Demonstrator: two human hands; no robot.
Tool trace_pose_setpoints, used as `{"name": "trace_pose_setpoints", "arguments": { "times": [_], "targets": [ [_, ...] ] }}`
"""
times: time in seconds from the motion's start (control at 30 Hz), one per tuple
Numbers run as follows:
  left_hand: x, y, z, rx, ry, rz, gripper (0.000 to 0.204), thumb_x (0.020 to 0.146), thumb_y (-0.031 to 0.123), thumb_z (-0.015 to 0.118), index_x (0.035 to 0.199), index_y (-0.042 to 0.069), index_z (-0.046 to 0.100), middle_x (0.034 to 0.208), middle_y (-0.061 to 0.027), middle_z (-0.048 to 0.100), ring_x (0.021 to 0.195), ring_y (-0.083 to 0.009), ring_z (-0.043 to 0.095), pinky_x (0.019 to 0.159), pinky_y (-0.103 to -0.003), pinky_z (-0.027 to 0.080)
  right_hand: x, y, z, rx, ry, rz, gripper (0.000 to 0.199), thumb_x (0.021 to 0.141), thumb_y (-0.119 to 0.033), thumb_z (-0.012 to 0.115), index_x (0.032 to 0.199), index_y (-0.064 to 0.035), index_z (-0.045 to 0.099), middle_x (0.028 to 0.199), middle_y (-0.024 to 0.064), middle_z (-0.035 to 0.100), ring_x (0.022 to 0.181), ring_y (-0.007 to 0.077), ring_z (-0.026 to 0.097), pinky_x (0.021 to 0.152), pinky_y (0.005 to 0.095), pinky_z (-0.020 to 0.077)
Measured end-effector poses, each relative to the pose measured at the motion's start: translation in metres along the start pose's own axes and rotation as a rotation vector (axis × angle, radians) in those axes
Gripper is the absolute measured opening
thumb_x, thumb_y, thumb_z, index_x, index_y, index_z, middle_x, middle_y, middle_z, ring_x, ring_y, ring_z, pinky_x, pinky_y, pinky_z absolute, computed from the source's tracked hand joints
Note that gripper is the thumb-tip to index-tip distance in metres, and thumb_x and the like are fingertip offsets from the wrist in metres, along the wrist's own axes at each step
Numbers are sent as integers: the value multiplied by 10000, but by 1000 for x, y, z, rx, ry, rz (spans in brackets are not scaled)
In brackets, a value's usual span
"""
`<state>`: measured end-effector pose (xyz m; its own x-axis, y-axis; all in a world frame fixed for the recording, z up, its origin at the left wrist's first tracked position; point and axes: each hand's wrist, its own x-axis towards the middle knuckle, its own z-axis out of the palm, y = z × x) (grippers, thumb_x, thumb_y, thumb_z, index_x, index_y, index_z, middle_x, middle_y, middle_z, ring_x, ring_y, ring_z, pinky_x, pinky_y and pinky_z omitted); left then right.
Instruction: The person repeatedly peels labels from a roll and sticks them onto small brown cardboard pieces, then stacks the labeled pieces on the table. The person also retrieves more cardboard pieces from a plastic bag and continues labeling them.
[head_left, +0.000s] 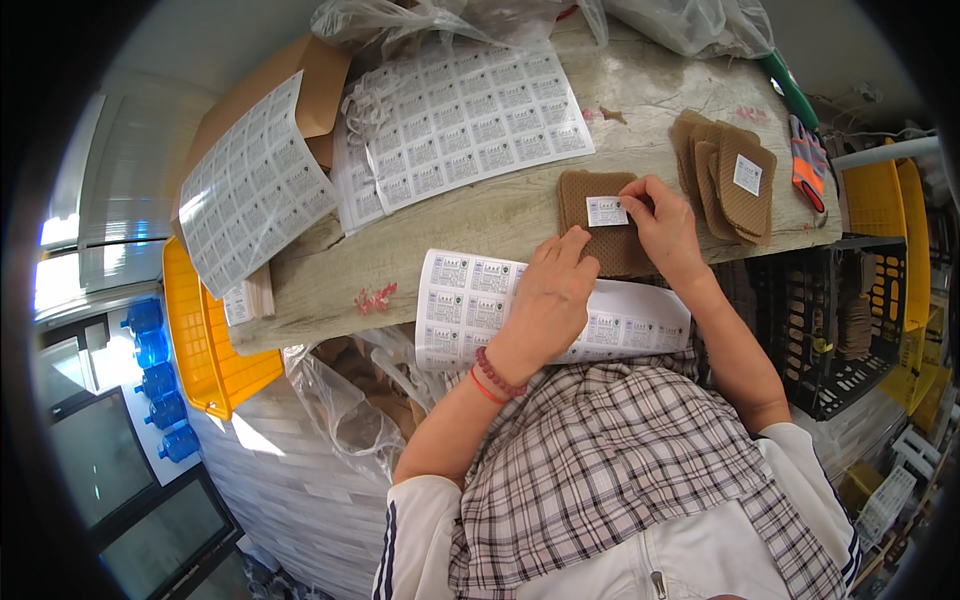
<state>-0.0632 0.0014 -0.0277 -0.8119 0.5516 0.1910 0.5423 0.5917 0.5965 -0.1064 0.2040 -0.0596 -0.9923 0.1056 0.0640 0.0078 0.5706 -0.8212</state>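
A brown textured pad (590,225) lies on the wooden table (480,215) in front of me, with a small white label (607,211) on its upper face. My right hand (665,225) presses the label's right edge with its fingertips. My left hand (548,300) rests on the pad's lower left edge and on a sheet of labels (470,300) that hangs over the table's near edge onto my lap. Neither hand grips anything that I can see.
A stack of brown pads (725,180), the top one labelled, lies to the right. Large label sheets (470,120) (255,185) cover the table's far left. A yellow crate (205,350) sits at the left, a black crate (840,320) at the right, and plastic bags (350,400) hang below.
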Motion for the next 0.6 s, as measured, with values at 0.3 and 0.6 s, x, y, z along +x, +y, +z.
{"name": "trace_pose_setpoints", "arguments": {
  "times": [0.3, 0.6],
  "targets": [
    [3, -3, 2, 88, -24, 53, 81, 814, 13, 648, 875, -29, 614, 1439, -253, 553, 1257, -384, 559, 1044, -475, 431, -6, -4, 4, -46, 63, -110, 74, 915, -65, 691, 972, -28, 661, 890, 155, 691, 786, 360, 692, 690, 421, 540],
    [3, -2, 4, 119, -27, 31, 78, 808, 25, 656, 853, -30, 622, 1428, -238, 561, 1292, -364, 534, 1086, -482, 392, -11, 0, 14, -122, 285, -153, 279, 910, -51, 681, 1188, -72, 664, 1107, 144, 619, 928, 345, 679, 732, 427, 563]
  ]
}}
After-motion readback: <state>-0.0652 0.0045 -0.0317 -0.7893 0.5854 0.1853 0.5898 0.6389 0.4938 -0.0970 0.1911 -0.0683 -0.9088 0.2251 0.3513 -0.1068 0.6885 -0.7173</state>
